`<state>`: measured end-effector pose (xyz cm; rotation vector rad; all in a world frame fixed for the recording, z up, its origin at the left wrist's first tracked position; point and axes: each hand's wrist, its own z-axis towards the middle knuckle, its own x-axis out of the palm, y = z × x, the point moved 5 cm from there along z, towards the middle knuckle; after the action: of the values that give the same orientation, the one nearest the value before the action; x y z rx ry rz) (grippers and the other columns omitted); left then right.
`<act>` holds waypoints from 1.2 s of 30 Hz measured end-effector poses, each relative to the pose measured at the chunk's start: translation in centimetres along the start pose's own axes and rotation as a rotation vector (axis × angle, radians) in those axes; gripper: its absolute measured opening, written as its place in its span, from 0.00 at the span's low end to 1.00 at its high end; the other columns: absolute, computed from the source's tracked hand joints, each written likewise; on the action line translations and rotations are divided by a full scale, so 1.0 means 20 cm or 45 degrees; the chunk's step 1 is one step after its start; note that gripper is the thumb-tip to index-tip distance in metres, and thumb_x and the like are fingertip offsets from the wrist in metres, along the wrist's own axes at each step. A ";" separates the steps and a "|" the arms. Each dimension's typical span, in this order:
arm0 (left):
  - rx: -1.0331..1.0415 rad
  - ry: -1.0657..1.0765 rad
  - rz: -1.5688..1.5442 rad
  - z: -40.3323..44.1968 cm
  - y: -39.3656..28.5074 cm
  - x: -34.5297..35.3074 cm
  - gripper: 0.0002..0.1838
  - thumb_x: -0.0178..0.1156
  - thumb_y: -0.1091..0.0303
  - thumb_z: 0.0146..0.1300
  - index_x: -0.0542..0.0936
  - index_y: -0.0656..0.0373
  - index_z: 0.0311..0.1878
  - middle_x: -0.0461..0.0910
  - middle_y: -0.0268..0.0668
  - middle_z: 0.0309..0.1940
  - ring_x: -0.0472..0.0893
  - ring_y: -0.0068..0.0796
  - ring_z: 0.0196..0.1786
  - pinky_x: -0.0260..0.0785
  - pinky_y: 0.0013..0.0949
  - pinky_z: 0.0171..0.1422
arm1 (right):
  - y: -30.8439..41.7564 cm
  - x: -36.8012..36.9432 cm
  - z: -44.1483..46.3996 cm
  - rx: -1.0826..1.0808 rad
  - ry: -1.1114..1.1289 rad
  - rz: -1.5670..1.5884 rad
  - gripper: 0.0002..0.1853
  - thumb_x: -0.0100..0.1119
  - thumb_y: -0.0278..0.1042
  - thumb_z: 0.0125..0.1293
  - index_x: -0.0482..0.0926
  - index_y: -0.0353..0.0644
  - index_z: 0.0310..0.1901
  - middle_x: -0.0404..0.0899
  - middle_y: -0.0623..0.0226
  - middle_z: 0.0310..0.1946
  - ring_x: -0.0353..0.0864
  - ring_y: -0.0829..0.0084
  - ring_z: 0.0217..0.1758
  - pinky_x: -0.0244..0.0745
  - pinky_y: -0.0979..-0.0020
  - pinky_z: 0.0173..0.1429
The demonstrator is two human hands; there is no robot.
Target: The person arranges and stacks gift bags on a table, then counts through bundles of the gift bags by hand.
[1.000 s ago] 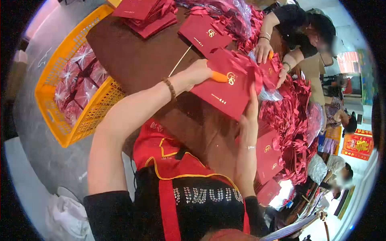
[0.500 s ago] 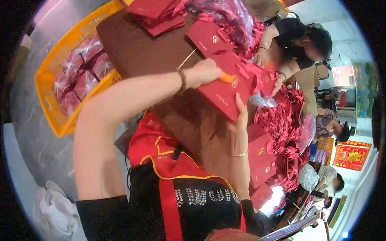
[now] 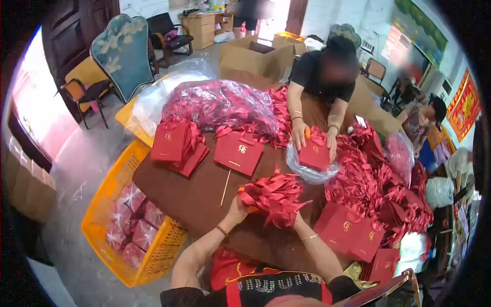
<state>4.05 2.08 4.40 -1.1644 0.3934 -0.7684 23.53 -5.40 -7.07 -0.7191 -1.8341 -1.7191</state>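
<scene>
A bunch of red ribbon handles (image 3: 276,197) rises between my two hands over the brown table (image 3: 199,192); the bag bodies below them are hidden. My left hand (image 3: 237,209), below a beaded bracelet, grips the left side of this bundle, with an orange cover showing near its fingers. At the bundle's right side is my right hand (image 3: 297,221), its fingers hidden by the ribbons. Beyond them, a red bag with a gold logo (image 3: 239,152) lies by a thin stick (image 3: 225,188). More red bags (image 3: 171,143) are stacked farther left.
Across the table, a person (image 3: 327,71) holds a red bag (image 3: 314,155) over clear plastic. A yellow crate (image 3: 169,250) with wrapped red packs stands at the left. Red bags (image 3: 348,230) and ribbons pile up on the right; a plastic-wrapped heap (image 3: 220,105) lies at the back.
The view has lifted and shows more of the room. The red bag between my hands, earlier seen with its logo face up, has turned so that its ribbons now face me.
</scene>
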 end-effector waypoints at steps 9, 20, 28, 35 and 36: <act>-0.420 -0.278 0.373 -0.03 -0.11 -0.12 0.25 0.65 0.78 0.51 0.70 0.62 0.53 0.77 0.37 0.46 0.78 0.30 0.47 0.71 0.33 0.52 | 0.35 0.78 -0.18 -0.068 -0.202 -0.758 0.38 0.62 0.38 0.58 0.53 0.42 0.66 0.62 0.62 0.62 0.63 0.65 0.64 0.57 0.65 0.68; -0.437 -0.250 0.064 -0.02 -0.28 -0.07 0.27 0.64 0.80 0.48 0.69 0.60 0.54 0.77 0.35 0.45 0.78 0.30 0.45 0.72 0.34 0.49 | 0.29 0.79 -0.21 -0.219 -0.131 -0.415 0.50 0.69 0.27 0.50 0.42 0.36 0.68 0.59 0.60 0.64 0.60 0.71 0.65 0.54 0.70 0.69; -0.398 -0.131 0.111 0.07 -0.38 0.05 0.25 0.67 0.80 0.46 0.73 0.61 0.51 0.78 0.35 0.44 0.77 0.28 0.46 0.70 0.32 0.52 | 0.40 0.83 -0.29 -0.184 -0.207 -0.625 0.31 0.71 0.31 0.48 0.67 0.40 0.54 0.74 0.68 0.49 0.70 0.72 0.54 0.64 0.67 0.62; -0.327 -0.106 0.139 0.06 -0.46 0.09 0.26 0.67 0.79 0.46 0.72 0.61 0.51 0.78 0.34 0.44 0.77 0.27 0.46 0.69 0.31 0.53 | 0.27 0.70 -0.32 -0.018 -0.210 -0.300 0.27 0.68 0.25 0.48 0.70 0.39 0.52 0.74 0.68 0.47 0.72 0.72 0.52 0.66 0.68 0.59; -0.321 -0.137 0.128 0.05 -0.48 0.08 0.26 0.67 0.79 0.46 0.72 0.61 0.51 0.78 0.34 0.44 0.77 0.27 0.46 0.69 0.31 0.53 | 0.22 0.66 -0.31 0.004 -0.195 -0.319 0.27 0.68 0.25 0.48 0.70 0.39 0.52 0.74 0.68 0.47 0.72 0.72 0.52 0.66 0.68 0.59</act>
<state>2.67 -0.17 13.80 -1.4046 0.4644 -0.5769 17.02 -10.99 5.59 -0.6578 -2.1069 -1.8599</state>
